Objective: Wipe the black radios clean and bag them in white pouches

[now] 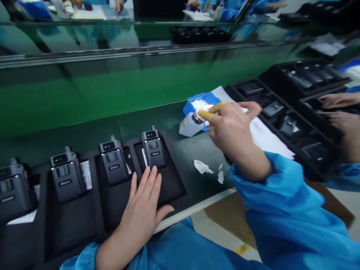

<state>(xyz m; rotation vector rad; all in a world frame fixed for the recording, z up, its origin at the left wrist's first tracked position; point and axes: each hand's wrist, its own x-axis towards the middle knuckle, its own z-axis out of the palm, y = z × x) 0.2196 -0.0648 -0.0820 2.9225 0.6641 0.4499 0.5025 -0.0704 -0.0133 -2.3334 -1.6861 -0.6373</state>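
Observation:
My left hand (144, 210) lies flat with fingers stretched out. Its fingertips reach the lower end of a black two-way radio (154, 150) in the rightmost compartment of a black foam tray (174, 187). My right hand (232, 122) wears yellow finger cots and is bent down over the top of a white dispenser bottle (189, 125). The fingers are curled together at the bottle's metal cap (197, 117). A bit of white shows beside the fingertips, but what they hold is hidden. More radios (114, 163) lie in compartments to the left, with white paper slips beside them.
A blue bin (188, 107) with white wipes stands behind the bottle. Crumpled wipe (201, 167) and a paper scrap (221, 177) lie on the green table. Paper sheets (270, 138) and black trays (253, 90) are at right, near a co-worker's hands (341, 114).

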